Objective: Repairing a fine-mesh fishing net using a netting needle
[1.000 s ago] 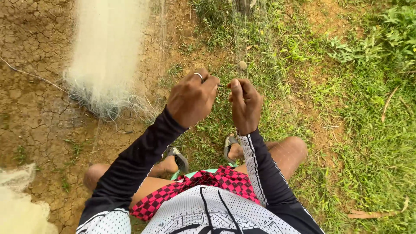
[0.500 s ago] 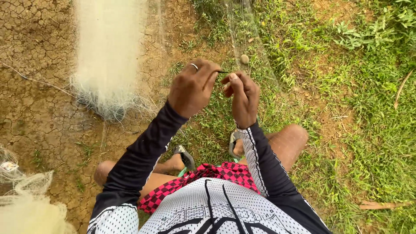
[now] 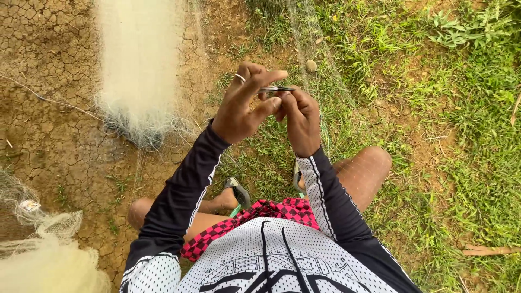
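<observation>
Metal tool (image 3: 277,88) pinched between both hands (image 3: 271,108), pale net (image 3: 138,65) left, grass (image 3: 434,108) right

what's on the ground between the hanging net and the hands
Only cracked dirt with sparse grass lies between the net and the left hand, per the head view.
</observation>
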